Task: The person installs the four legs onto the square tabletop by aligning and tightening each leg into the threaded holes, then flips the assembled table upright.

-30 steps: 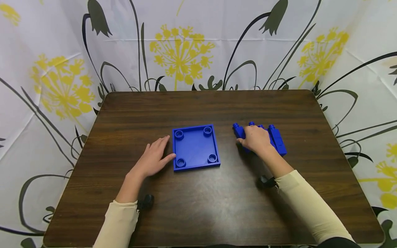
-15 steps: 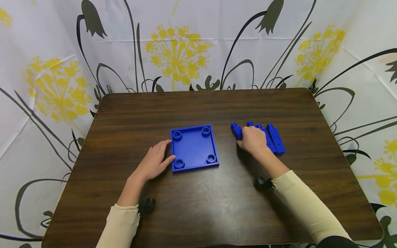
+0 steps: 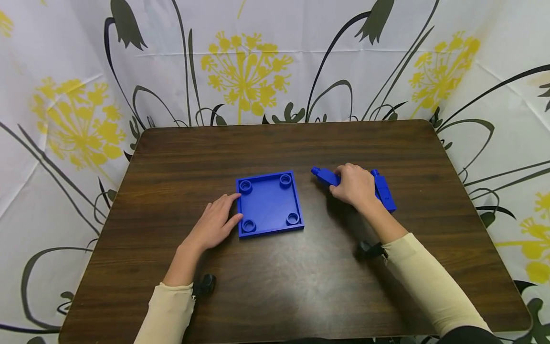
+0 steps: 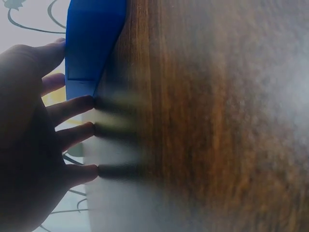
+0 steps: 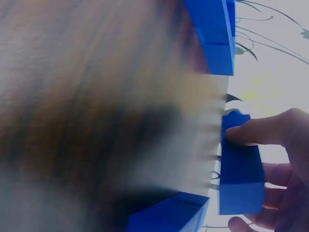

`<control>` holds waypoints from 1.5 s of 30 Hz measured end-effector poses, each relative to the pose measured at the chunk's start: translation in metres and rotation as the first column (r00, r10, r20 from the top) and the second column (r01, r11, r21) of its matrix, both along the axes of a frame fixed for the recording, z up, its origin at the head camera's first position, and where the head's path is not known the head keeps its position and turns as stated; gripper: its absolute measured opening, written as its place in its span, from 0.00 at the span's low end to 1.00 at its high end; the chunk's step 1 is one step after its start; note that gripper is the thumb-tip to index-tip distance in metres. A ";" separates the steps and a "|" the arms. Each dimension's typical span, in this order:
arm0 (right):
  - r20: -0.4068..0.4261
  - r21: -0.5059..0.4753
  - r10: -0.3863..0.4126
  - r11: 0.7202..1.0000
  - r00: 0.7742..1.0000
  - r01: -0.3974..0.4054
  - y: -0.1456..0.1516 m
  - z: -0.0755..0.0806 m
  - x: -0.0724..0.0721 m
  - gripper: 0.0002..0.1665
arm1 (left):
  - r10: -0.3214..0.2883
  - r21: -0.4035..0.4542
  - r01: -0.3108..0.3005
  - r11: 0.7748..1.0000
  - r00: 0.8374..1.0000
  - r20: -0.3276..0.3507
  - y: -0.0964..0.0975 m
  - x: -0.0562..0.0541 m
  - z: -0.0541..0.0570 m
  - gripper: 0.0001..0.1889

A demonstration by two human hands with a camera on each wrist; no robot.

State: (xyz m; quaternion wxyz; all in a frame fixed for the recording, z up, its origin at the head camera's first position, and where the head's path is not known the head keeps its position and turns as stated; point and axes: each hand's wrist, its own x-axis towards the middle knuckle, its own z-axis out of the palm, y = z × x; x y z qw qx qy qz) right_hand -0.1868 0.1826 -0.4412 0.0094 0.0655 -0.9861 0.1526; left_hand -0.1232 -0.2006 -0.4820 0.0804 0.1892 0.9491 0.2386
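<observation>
Gripping a blue block (image 3: 328, 177) in the right hand (image 3: 354, 185).
Touching the blue tray (image 3: 270, 203) with left hand (image 3: 210, 222), fingers spread.

A dark brown, wood-grained worktop (image 3: 275, 148) with rounded corners stands before creased white fabric (image 3: 163, 57), which also flanks it left and right. Yellow flower heads (image 3: 247, 71), dark stems (image 3: 107, 43) and, higher, 2 drooping grey-green bells (image 3: 378, 21) pattern it; pale glare (image 3: 296, 306) lies nearer.

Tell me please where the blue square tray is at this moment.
In the head view, the tray lies near the middle of the table, between the left hand, which touches its left edge, and the right hand.
</observation>
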 end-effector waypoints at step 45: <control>-0.109 -0.173 0.685 0.701 0.721 -0.692 -0.148 0.038 -0.054 0.27 | 0.024 -0.001 -0.024 1.000 0.998 0.055 0.000 -0.001 -0.001 0.31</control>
